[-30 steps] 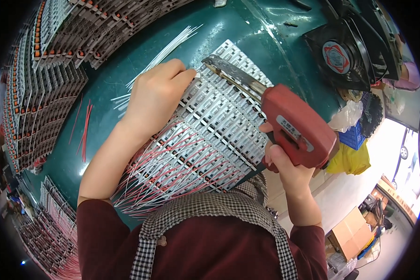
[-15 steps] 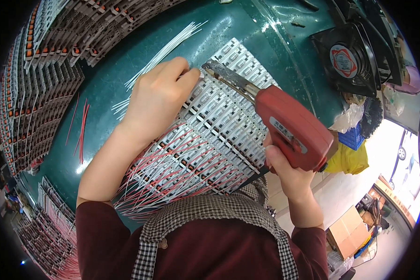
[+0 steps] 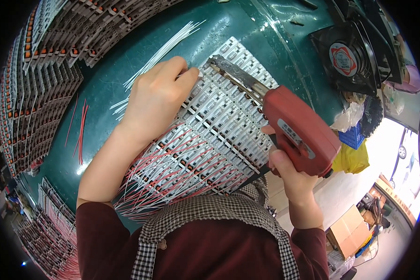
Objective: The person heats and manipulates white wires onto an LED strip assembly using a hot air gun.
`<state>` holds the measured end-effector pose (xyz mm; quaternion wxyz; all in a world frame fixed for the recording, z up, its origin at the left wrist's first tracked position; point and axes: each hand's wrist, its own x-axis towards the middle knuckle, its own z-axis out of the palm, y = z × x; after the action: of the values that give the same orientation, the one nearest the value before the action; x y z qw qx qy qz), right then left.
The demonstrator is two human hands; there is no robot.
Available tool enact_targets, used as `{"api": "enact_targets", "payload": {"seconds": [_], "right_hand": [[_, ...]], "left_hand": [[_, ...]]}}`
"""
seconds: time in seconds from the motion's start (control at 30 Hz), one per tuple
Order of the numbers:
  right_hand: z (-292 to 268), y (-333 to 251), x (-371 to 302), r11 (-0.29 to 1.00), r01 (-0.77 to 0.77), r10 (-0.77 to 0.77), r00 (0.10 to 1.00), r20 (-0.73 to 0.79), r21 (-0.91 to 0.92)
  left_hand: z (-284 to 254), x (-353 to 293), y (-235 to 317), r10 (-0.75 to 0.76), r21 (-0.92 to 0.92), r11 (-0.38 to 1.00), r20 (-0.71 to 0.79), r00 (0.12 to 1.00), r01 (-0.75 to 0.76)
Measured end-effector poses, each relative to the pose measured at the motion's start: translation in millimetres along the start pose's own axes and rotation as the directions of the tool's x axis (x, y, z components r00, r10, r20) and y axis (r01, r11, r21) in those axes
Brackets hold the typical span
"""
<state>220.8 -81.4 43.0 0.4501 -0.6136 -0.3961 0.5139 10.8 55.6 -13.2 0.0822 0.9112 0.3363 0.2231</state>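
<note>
Gun (image 3: pixel 312 119) gripped in right hand (image 3: pixel 291 177), tip over board (image 3: pixel 233 112).
Board's at the tabletop's (image 3: pixel 105 84) near edge; left hand (image 3: pixel 158 95) bunched narrow at its left side, I can't tell on what.

Glossy green table (image 3: pixel 102 88), bright opening (image 3: pixel 411 161)

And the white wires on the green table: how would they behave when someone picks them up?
The white wires look thin and gently curved, so likely light and springy. Their ends splay and no tie shows, so they may spread apart. The table looks glossy, so they might slide.
</note>
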Motion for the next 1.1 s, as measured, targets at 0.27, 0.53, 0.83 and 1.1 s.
{"api": "enact_targets", "payload": {"seconds": [0.27, 0.53, 0.83, 1.1], "right_hand": [[-3.3, 3.6, -6.1, 0.991, -0.01, 0.003, 0.999, 0.046, 0.133], [-5.5, 3.7, -7.1, 0.997, -0.027, 0.026, 0.999, 0.022, 0.076], [-4.0, 5.4, -8.2, 0.999, -0.035, 0.036, 0.998, -0.045, 0.01], [-7.5, 0.3, -9.9, 0.996, -0.075, 0.075, 0.997, 0.009, 0.056]], "left_hand": [[-0.9, 2.7, -0.5, 0.054, 0.022, 0.998, -0.077, 0.996, -0.052], [-1.2, 4.3, 8.0, 0.127, 0.076, 0.989, -0.003, 0.992, -0.127], [-1.5, 5.4, 9.1, 0.139, 0.081, 0.987, 0.015, 0.99, -0.139], [-2.6, 5.3, 11.0, 0.141, 0.085, 0.986, 0.025, 0.99, -0.143]]}}
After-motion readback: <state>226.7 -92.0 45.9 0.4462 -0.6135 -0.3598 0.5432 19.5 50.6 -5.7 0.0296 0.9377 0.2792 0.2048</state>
